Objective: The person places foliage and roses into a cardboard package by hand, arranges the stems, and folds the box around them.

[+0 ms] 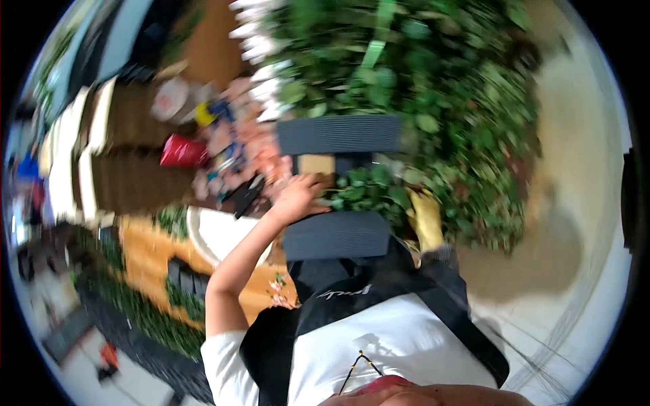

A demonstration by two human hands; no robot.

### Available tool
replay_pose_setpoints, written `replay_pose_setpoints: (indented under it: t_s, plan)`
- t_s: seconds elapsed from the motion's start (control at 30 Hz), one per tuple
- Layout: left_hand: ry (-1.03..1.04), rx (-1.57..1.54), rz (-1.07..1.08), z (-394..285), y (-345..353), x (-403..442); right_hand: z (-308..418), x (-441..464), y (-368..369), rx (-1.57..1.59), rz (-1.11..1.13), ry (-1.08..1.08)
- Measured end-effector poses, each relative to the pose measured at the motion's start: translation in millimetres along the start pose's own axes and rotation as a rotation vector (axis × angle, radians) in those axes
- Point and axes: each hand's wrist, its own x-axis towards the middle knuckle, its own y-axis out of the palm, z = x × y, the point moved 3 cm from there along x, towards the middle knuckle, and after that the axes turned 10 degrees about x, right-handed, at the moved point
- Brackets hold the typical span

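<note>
Leafy green sprigs [369,195]: likely light, pliant, bruisable; best held at the base. Bare left hand [298,200], yellow-gloved right hand [425,216]: grip indistinct.

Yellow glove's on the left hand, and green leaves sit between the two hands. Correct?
Not quite: the yellow glove is on the right hand; the left hand is bare, as the head view shows. The green leaves between the two hands are right.
</note>
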Motion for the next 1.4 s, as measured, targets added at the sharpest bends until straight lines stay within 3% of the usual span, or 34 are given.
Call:
replay_pose_setpoints:
  t_s: [0.03,0.1,0.2,0.23,0.3,0.37,0.43,0.5,0.6,0.63,0.67,0.77,0.9,0.97,1.03,1.07,1.17,1.23,1.3,1.37,1.4]
  plan:
    - [-0.004,0.051,0.006,-3,-1,2,32,0,-13,-0.426,0.162,-0.219]
    - [-0.036,0.028,0.048,-6,3,-1,39,4,-33,-0.226,0.257,-0.311]
    - [-0.017,0.083,0.069,-14,1,2,91,26,-59,-0.010,0.179,-0.159]
    - [-0.024,0.089,0.052,-12,2,2,89,40,-57,-0.013,0.034,-0.241]
    - [-0.025,0.106,0.036,-12,1,3,95,67,-57,-0.305,-0.203,-0.485]
    - [-0.064,0.115,0.080,-11,1,3,93,105,-52,-0.446,-0.271,-0.340]
    - [-0.009,0.103,0.031,-9,4,2,67,146,-52,-0.724,-0.507,-0.430]
    - [-0.017,0.103,0.026,-13,0,4,39,180,-46,-0.692,-0.172,-0.013]
    - [-0.033,0.117,0.018,-14,-1,3,55,187,-57,-0.718,-0.184,-0.091]
    - [-0.037,0.111,0.025,-14,-2,2,59,186,-63,-0.741,-0.306,-0.272]
    - [-0.043,0.114,0.009,-12,-2,1,56,183,-71,-0.771,-0.320,-0.312]
    - [-0.056,0.114,-0.018,-8,5,-3,132,149,-100,-0.839,-0.417,-0.610]
    - [-0.042,0.093,-0.055,-7,5,-6,154,160,-101,-0.985,-0.382,-0.730]
    - [-0.037,0.063,-0.032,-6,6,-5,138,175,-113,-0.948,-0.343,-0.696]
    - [-0.046,0.128,-0.044,-6,9,-6,77,201,-120,-0.866,-0.087,-0.251]
    - [-0.025,0.152,-0.018,4,20,-9,65,195,-120,-0.685,-0.138,-0.226]
    - [0.010,0.137,-0.088,0,15,-8,148,187,-109,-0.339,-0.350,-0.496]
    - [0.014,0.129,-0.078,1,16,-7,196,204,-94,-0.322,-0.351,-0.718]
    - [-0.011,0.136,-0.026,3,17,-8,227,234,-80,-0.481,-0.301,-0.807]
    - [0.009,0.061,-0.093,-8,6,-5,240,272,-68,-0.750,-0.322,-0.747]
    - [-0.013,0.070,-0.070,-9,7,-5,237,297,-58,-0.903,-0.295,-0.571]
